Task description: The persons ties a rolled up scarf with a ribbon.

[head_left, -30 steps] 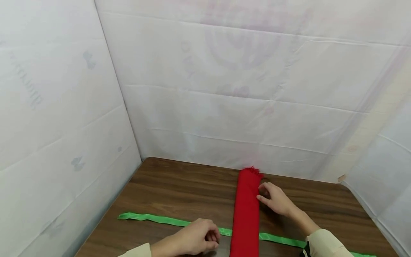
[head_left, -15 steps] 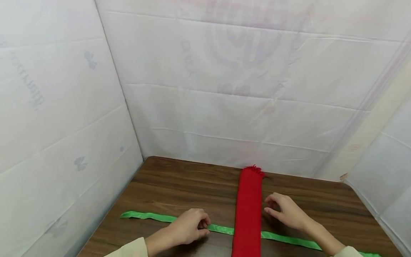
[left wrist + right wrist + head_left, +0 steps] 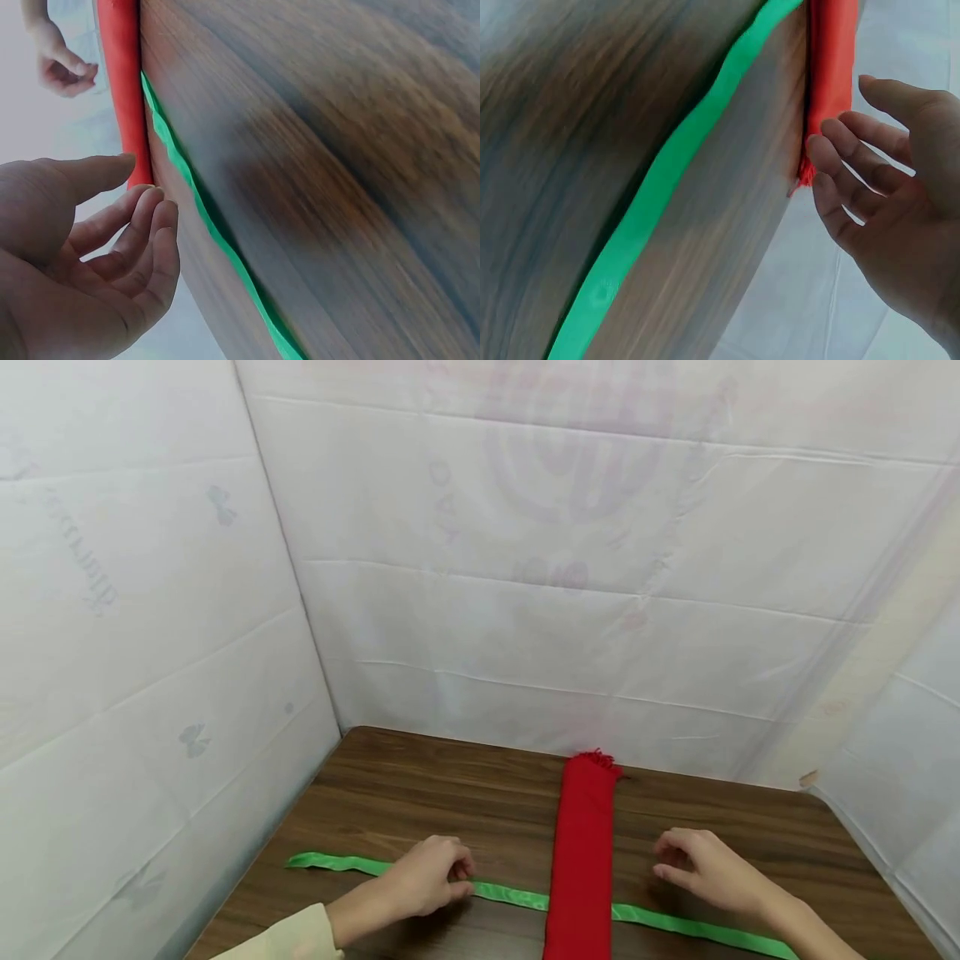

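A long folded red scarf (image 3: 582, 852) with a fringed far end lies flat on the table, running away from me. Beneath it a green ribbon (image 3: 513, 896) crosses from left to right. My left hand (image 3: 429, 878) hovers above the ribbon's left part, left of the scarf, fingers loosely bent around nothing. On the other side my right hand (image 3: 708, 868) hangs over the table, apart from the scarf, also with loosely curved fingers. Both wrist views show the left hand (image 3: 97, 255) and right hand (image 3: 900, 187) holding nothing. The scarf's near end is cut off by the frame.
The brown wood-grain table (image 3: 420, 785) has rounded far corners. White printed sheeting hangs as a back wall (image 3: 480, 610) right behind it, with another white wall (image 3: 150, 693) along the left and one at the right.
My right hand has moved from the scarf's right edge out to the right and nearer to me. My left hand has shifted left and slightly away from me. The scarf and ribbon stay put.
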`<action>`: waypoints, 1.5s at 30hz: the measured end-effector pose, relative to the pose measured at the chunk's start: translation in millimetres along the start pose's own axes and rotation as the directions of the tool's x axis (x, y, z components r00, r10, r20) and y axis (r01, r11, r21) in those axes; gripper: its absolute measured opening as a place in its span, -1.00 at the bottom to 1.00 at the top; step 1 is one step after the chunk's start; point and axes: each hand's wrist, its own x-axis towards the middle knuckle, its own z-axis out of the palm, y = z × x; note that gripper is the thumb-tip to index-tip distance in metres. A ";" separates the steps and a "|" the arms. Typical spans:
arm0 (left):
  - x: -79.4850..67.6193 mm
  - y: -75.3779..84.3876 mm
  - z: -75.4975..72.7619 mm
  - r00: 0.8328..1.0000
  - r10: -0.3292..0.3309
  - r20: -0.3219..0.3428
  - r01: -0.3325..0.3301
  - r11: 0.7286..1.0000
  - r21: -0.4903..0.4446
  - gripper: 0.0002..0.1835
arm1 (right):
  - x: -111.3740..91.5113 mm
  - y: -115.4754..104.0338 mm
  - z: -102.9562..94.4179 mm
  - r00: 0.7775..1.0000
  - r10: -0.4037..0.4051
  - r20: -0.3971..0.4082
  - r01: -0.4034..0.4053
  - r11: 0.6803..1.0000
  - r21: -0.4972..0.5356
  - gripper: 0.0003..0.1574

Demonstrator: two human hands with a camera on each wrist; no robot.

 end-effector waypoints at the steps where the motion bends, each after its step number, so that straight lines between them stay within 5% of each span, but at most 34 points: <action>1: -0.8 -0.5 -0.5 1.000 -0.001 -0.003 0.001 1.000 0.004 -0.84 | -2.9 0.7 -1.7 1.000 0.001 0.009 -0.002 1.000 0.006 -0.88; 14: -4.9 -5.4 -0.9 0.999 -0.045 0.002 0.044 0.998 0.033 -0.85 | -25.7 8.7 -3.9 0.992 0.022 0.125 -0.035 0.994 0.106 -0.90; 20: -4.0 -9.7 3.8 0.994 -0.103 0.019 0.103 0.995 0.018 -0.85 | -33.1 14.7 0.1 0.989 0.026 0.143 -0.038 0.996 0.084 -0.77; 30: -2.9 -10.5 7.2 0.993 -0.112 -0.023 0.112 0.994 0.018 -0.86 | -39.3 17.5 0.3 0.981 0.128 0.148 -0.134 0.991 0.026 -0.78; 39: -1.2 -15.5 2.6 0.993 -0.115 0.015 0.114 0.993 0.031 -0.85 | -43.3 26.4 4.4 0.976 0.047 0.211 -0.074 0.990 0.120 -0.86; 45: 0.2 -19.2 5.2 0.994 -0.108 0.002 0.108 0.993 0.042 -0.83 | -44.4 29.3 7.7 0.963 0.071 0.259 -0.109 0.985 0.137 -0.80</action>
